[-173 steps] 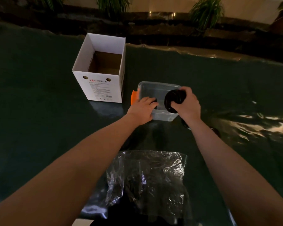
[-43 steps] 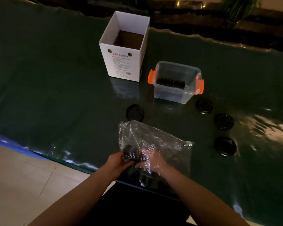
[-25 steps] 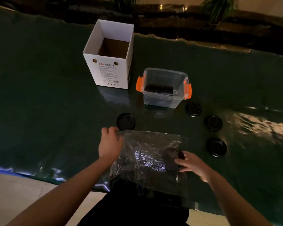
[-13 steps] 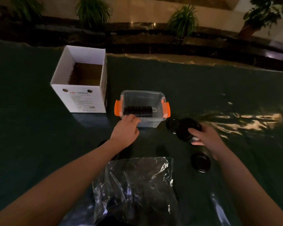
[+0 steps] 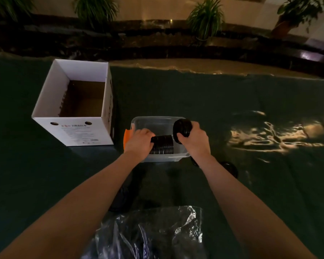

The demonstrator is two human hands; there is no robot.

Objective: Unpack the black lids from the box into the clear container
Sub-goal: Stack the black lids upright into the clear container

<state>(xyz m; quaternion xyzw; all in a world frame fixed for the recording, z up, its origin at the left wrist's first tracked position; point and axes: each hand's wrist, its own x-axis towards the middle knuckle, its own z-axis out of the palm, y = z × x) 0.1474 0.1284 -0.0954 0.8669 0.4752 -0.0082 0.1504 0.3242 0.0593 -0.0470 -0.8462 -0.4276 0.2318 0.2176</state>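
Right hand (image 5: 193, 140) now grips a black lid (image 5: 182, 130) over the clear container (image 5: 153, 122), left hand (image 5: 138, 142) clasping the lid stack (image 5: 163, 144) inside (box (image 5: 82, 133) alongside). Dark green worktop (image 5: 213, 101); potted plants (image 5: 206, 15) behind.

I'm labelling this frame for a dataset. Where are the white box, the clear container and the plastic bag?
white box (image 5: 82, 132): head view, its printed front wall.
clear container (image 5: 153, 120): head view, its far rim.
plastic bag (image 5: 157, 228): head view, its crinkled top.
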